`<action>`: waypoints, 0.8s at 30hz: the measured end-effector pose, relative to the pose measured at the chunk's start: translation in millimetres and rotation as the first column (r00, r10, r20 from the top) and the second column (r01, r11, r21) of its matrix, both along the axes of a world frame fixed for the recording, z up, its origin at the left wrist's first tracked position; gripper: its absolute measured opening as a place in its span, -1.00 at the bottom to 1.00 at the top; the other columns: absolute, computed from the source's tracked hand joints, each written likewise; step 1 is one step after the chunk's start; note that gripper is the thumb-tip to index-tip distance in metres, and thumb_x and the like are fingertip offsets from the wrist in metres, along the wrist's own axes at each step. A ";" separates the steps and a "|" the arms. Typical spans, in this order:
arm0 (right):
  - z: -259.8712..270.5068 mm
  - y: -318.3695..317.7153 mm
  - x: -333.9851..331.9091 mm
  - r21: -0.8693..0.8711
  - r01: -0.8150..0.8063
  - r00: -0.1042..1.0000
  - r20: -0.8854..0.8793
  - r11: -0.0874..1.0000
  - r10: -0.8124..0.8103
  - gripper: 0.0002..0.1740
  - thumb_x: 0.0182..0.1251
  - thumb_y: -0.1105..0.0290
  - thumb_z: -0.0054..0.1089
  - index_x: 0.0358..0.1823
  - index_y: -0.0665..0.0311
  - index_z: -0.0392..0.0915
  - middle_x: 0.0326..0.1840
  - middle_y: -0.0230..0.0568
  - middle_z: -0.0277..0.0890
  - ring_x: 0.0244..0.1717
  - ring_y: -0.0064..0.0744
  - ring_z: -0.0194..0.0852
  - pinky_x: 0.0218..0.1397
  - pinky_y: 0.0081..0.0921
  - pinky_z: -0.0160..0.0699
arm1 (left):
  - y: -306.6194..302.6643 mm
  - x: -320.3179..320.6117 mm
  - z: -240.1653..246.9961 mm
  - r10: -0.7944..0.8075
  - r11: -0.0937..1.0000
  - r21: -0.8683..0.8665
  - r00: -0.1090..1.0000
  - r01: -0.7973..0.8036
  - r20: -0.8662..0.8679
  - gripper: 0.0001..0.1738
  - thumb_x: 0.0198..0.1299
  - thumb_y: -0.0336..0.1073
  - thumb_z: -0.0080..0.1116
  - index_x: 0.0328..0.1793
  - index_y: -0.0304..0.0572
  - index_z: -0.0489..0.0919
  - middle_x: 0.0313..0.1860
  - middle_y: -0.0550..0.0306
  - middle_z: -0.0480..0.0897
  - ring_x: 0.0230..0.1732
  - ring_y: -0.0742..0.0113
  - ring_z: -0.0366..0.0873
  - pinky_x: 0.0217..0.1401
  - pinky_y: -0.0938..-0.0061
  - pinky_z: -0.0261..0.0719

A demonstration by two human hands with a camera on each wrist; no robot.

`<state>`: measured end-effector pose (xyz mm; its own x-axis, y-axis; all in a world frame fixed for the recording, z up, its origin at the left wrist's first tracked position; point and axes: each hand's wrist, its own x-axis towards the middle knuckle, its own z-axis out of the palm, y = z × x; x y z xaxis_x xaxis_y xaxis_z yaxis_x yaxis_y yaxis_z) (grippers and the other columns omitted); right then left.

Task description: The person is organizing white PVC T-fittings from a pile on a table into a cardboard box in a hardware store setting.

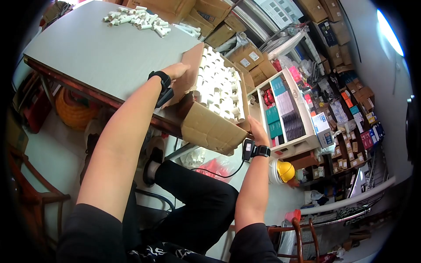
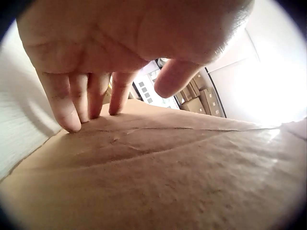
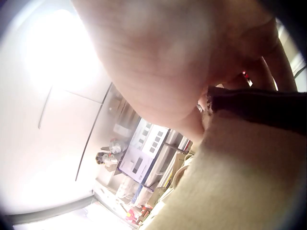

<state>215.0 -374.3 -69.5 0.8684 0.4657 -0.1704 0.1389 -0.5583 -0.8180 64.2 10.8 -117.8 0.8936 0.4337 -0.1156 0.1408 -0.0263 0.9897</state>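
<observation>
An open cardboard box (image 1: 215,129) full of short white pipe pieces (image 1: 219,83) is at the table's edge, its near side jutting past it. My left hand (image 1: 176,70) is at the box's left flap. Seen from the left wrist, its fairly straight fingers (image 2: 60,103) touch the cardboard (image 2: 158,167) with their tips, while the thumb stands apart. On the other side, my right hand (image 1: 258,132) grips the box's near right corner. In the right wrist view, the cardboard edge (image 3: 259,108) runs between its thumb and fingers, which are partly hidden.
A pile of loose white pipe pieces (image 1: 138,18) lies at the far end of the grey table (image 1: 92,52). To the right stands a compartmented wooden drawer (image 1: 291,118) with boxes in it. A yellow helmet (image 1: 286,171) and a wooden chair (image 1: 302,236) are lower right.
</observation>
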 end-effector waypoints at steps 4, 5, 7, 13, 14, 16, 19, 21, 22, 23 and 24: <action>11.5 6.8 -35.0 0.067 0.096 0.994 -0.057 0.993 -0.092 -0.41 0.38 -0.02 -0.05 0.15 0.39 0.45 -0.08 -0.22 0.56 -0.08 -0.47 0.49 -0.11 -0.50 0.48 | -5.5 3.1 -7.5 0.046 0.974 0.219 0.996 -0.062 0.076 -0.28 0.15 0.12 -0.03 0.21 -0.40 0.38 0.03 -0.20 0.56 0.06 0.02 0.50 0.15 0.24 0.37; 7.3 2.5 -29.5 0.053 0.053 0.999 -0.007 0.997 -0.053 -0.44 0.40 -0.01 -0.07 0.13 0.34 0.47 -0.11 -0.25 0.57 -0.13 -0.48 0.51 -0.15 -0.51 0.50 | -8.1 0.7 -4.9 0.062 0.966 0.249 0.996 -0.074 0.058 -0.30 0.13 0.11 0.00 0.16 -0.41 0.43 0.09 -0.28 0.53 0.18 -0.11 0.45 0.24 0.26 0.33; 3.9 2.5 -22.2 0.029 -0.029 0.996 0.091 0.999 0.026 -0.51 0.43 0.01 -0.11 0.09 0.24 0.50 -0.15 -0.31 0.59 -0.23 -0.52 0.55 -0.25 -0.53 0.53 | -18.1 -10.4 4.4 0.073 0.960 0.268 0.996 -0.083 0.051 -0.30 0.11 0.11 0.01 0.16 -0.40 0.44 0.13 -0.30 0.51 0.19 -0.12 0.44 0.25 0.25 0.33; 6.3 7.1 -24.5 0.072 0.033 0.965 0.257 0.997 -0.050 -0.46 0.34 0.06 -0.01 0.04 0.45 0.53 -0.20 -0.14 0.61 -0.23 -0.44 0.57 -0.17 -0.49 0.51 | -31.8 -28.1 36.5 0.034 0.868 0.481 0.981 -0.123 0.190 -0.39 0.11 0.04 0.05 0.19 -0.22 0.47 0.04 -0.20 0.59 0.13 -0.04 0.50 0.21 0.25 0.39; 3.0 8.1 -21.7 0.079 0.027 0.959 0.279 0.997 -0.048 -0.46 0.34 0.07 0.00 0.04 0.46 0.52 -0.19 -0.12 0.62 -0.21 -0.42 0.57 -0.14 -0.48 0.52 | -29.8 -28.8 39.7 -0.007 0.843 0.526 0.977 -0.108 0.212 -0.42 0.11 0.01 0.06 0.17 -0.20 0.48 0.02 -0.19 0.60 0.10 -0.02 0.52 0.18 0.27 0.41; -5.6 8.2 -9.9 0.032 0.059 0.952 0.299 0.998 -0.066 -0.42 0.30 0.05 0.04 0.07 0.47 0.50 -0.09 0.01 0.60 -0.07 -0.29 0.57 0.00 -0.43 0.48 | -29.9 -31.3 47.2 -0.094 0.828 0.560 0.976 -0.031 0.194 -0.49 0.13 -0.05 0.07 0.14 -0.17 0.52 0.00 -0.16 0.61 0.08 0.03 0.54 0.16 0.31 0.43; -18.9 4.0 7.7 -0.013 0.070 0.937 0.344 0.997 -0.061 -0.39 0.26 0.03 0.06 0.11 0.46 0.47 0.00 0.10 0.56 0.05 -0.18 0.53 0.11 -0.40 0.43 | -41.0 -43.3 62.3 -0.149 0.837 0.543 0.982 0.063 0.116 -0.60 0.16 -0.11 0.06 0.01 -0.20 0.60 -0.05 -0.09 0.64 0.02 0.14 0.57 0.12 0.37 0.45; -15.9 4.6 0.9 0.012 0.078 0.947 0.312 0.997 -0.078 -0.38 0.27 0.03 0.06 0.12 0.46 0.46 0.00 0.11 0.56 0.04 -0.18 0.54 0.11 -0.40 0.43 | -45.6 -46.5 68.5 -0.153 0.810 0.581 0.985 0.077 0.084 -0.61 0.16 -0.11 0.06 -0.01 -0.21 0.60 -0.05 -0.08 0.64 0.03 0.15 0.57 0.12 0.37 0.45; -13.6 4.9 -2.8 0.022 0.079 0.952 0.294 0.997 -0.082 -0.38 0.27 0.03 0.06 0.13 0.46 0.45 0.00 0.11 0.56 0.04 -0.18 0.54 0.11 -0.40 0.43 | -45.9 -46.2 68.4 -0.152 0.797 0.598 0.986 0.082 0.067 -0.61 0.17 -0.11 0.06 -0.01 -0.22 0.60 -0.05 -0.07 0.64 0.03 0.15 0.57 0.13 0.37 0.45; -10.8 5.0 -6.3 0.013 0.083 0.953 0.291 0.997 -0.083 -0.38 0.27 0.04 0.06 0.14 0.45 0.44 -0.01 0.08 0.56 0.00 -0.20 0.55 0.08 -0.41 0.45 | -45.3 -45.3 67.4 -0.159 0.794 0.602 0.985 0.084 0.073 -0.60 0.16 -0.10 0.08 0.01 -0.21 0.59 -0.05 -0.07 0.64 0.03 0.15 0.57 0.12 0.37 0.45; -7.7 5.3 -9.4 0.014 0.077 0.955 0.286 0.997 -0.078 -0.39 0.27 0.04 0.06 0.14 0.44 0.44 -0.01 0.07 0.56 -0.01 -0.21 0.56 0.07 -0.41 0.46 | -44.5 -45.1 66.8 -0.164 0.791 0.605 0.983 0.085 0.077 -0.59 0.16 -0.09 0.09 0.02 -0.20 0.59 -0.05 -0.08 0.63 0.02 0.15 0.57 0.12 0.37 0.45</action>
